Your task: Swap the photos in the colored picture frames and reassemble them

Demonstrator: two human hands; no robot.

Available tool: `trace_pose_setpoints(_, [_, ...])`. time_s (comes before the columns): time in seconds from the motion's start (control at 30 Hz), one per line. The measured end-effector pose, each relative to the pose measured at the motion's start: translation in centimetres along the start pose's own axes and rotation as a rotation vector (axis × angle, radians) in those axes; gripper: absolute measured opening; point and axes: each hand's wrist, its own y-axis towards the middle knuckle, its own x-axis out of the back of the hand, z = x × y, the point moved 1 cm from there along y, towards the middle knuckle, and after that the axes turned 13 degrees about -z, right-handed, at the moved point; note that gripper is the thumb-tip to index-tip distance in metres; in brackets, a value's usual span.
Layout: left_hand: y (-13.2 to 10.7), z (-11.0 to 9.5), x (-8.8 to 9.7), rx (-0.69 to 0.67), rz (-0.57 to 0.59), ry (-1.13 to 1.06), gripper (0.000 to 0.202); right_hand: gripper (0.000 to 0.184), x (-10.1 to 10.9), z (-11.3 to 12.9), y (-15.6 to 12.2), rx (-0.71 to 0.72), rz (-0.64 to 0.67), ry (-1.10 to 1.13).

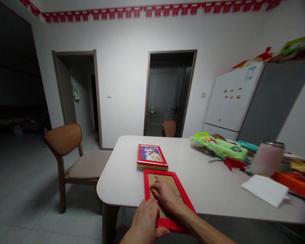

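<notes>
— What is held?
— The red frame [159,171] is gripped at its near edge by the left hand [145,222]; its backing is pressed by the right hand [166,196]; other frames [152,156] are stacked just beyond.

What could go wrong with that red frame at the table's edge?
The frame juts over the table edge; if the left hand slips, it may tip and fall. The right hand presses its backing; too hard a push could bend or crack it. Sliding it forward could bump the stack just beyond.
</notes>
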Motion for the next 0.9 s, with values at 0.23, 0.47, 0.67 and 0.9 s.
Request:
trace_pose_setpoints(0.23, [0.0,0.0,0.0,-0.005,-0.031,-0.047,0.067,0.024,-0.8,0.2,0.2,-0.017,0.012,0.003])
trace_pose_setpoints(0.47, [-0.2,0.5,-0.6,0.064,0.029,-0.019,0.074,0.025,-1.1,-2.4,1.2,-0.173,-0.049,0.026])
trace_pose_setpoints(0.67, [-0.5,0.6,-0.6,0.069,0.054,0.0,0.076,0.017,-2.7,-5.5,3.7,-0.384,-0.084,-0.051])
trace_pose_setpoints(0.9, [-0.2,0.0,-0.1,0.045,0.113,0.057,0.079,0.015,-2.4,-6.1,4.5,-0.503,-0.147,-0.034])
